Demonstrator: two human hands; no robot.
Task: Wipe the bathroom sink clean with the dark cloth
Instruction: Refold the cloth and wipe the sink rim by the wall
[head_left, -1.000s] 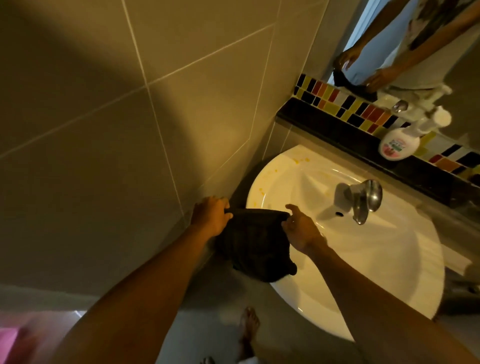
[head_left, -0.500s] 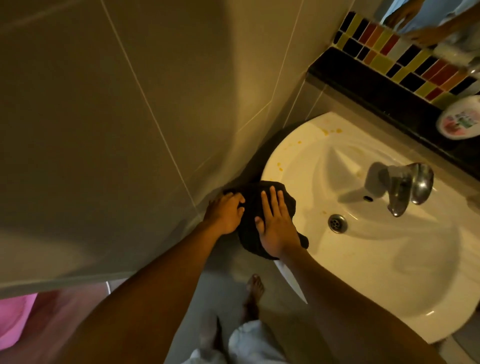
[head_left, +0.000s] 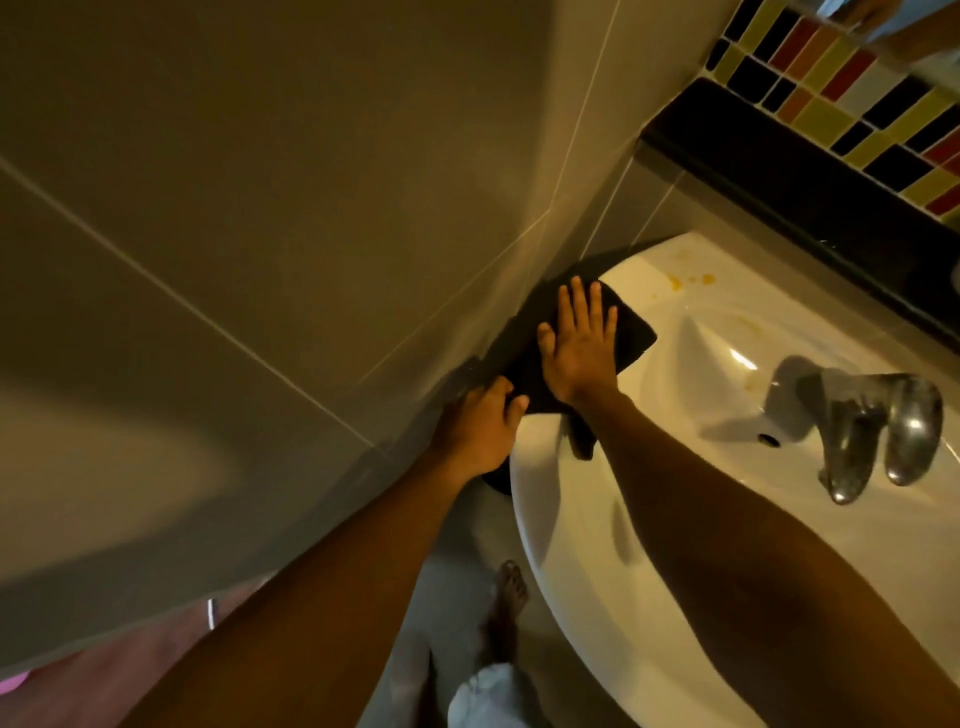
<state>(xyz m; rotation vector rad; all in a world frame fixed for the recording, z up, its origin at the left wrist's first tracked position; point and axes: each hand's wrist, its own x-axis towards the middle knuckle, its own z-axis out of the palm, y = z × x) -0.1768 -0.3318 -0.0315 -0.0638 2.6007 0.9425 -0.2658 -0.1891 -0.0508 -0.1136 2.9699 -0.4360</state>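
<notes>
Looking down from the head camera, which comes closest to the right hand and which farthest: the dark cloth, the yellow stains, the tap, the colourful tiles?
From the right hand:
1. Dark cloth, directly under the palm.
2. Yellow stains, on the sink's back rim.
3. Tap, across the basin.
4. Colourful tiles, above the dark ledge.

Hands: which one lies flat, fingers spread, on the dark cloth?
The right hand lies flat on the dark cloth; the left hand is curled at the cloth's near corner on the sink rim.

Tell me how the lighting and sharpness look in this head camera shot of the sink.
Head view: dim, warm yellowish light; glare streak on the sink; the tap is smeared by motion blur; wide-angle bending of the wall tile lines; forearm shadows cross the rim.
</notes>
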